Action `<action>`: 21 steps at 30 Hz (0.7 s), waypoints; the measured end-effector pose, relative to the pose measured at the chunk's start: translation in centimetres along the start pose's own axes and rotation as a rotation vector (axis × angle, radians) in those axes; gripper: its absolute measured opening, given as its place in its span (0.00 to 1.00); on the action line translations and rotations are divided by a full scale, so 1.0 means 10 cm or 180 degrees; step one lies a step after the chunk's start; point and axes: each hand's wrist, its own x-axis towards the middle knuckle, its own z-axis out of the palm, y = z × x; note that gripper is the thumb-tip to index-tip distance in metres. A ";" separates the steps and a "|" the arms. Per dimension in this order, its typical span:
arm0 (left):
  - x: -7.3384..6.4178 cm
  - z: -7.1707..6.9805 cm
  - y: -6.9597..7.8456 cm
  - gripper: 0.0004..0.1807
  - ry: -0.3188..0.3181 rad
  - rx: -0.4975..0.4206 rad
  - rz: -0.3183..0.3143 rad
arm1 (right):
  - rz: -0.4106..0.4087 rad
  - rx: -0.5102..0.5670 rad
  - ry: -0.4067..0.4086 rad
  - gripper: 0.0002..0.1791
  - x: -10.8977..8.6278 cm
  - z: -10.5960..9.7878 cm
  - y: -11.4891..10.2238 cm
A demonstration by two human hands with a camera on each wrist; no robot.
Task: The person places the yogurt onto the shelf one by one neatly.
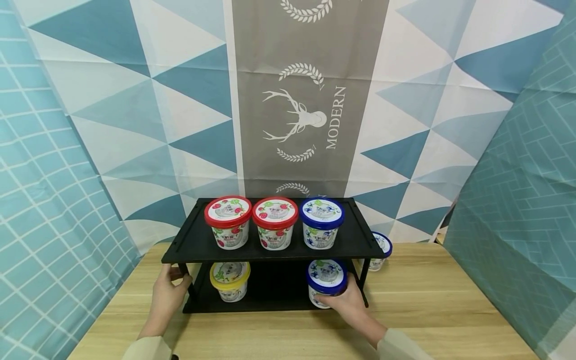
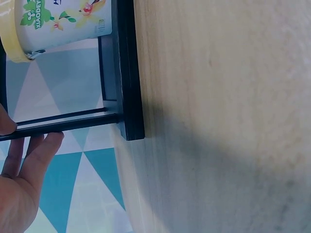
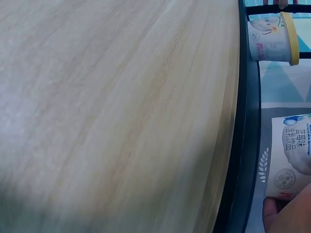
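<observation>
While bracing the black two-tier rack (image 1: 360, 240) with the left hand (image 1: 165, 296), holding a blue-lidded blueberry milk-drink tub (image 1: 326, 279) with the right hand (image 1: 347, 303) at the front of the lower tier, just inside the right-side leg (image 1: 365, 271). Left hand: thumb and fingers pinching the left-side leg (image 1: 186, 278). Right hand: curled round the tub, thumb across its front, spread only to tub width. Backdrop (image 3: 266, 145) visible under the base in the right wrist view; probably just clear of the tier, contact uncertain. Near the left hand, a yellow-lidded tub (image 1: 230, 281), upright on the same tier. Above and between both hands, two red-lidded tubs (image 1: 228, 222) and a second blue-lidded tub (image 1: 321, 223). Beyond the right hand, a third blue-lidded tub (image 1: 382, 248) on the worktop (image 1: 427, 310), part hidden by the rack. Best approach: keep tub level, lid below the upper tier, knuckles off the leg; brace lightly, no tipping; loosen only with base flat.
</observation>
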 end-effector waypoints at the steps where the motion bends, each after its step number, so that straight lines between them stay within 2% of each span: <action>1: 0.00 0.00 0.00 0.28 -0.0003 0.0005 0.0001 | 0.0001 -0.0002 -0.0003 0.56 0.00 0.01 0.00; 16: 0.00 0.00 0.01 0.27 0.0012 0.0018 -0.0018 | -0.0037 -0.0023 0.0034 0.55 0.04 0.13 -0.02; 21: 0.00 -0.01 0.02 0.28 -0.0054 0.0010 -0.0066 | -0.0019 0.0003 -0.0024 0.56 0.05 0.16 -0.04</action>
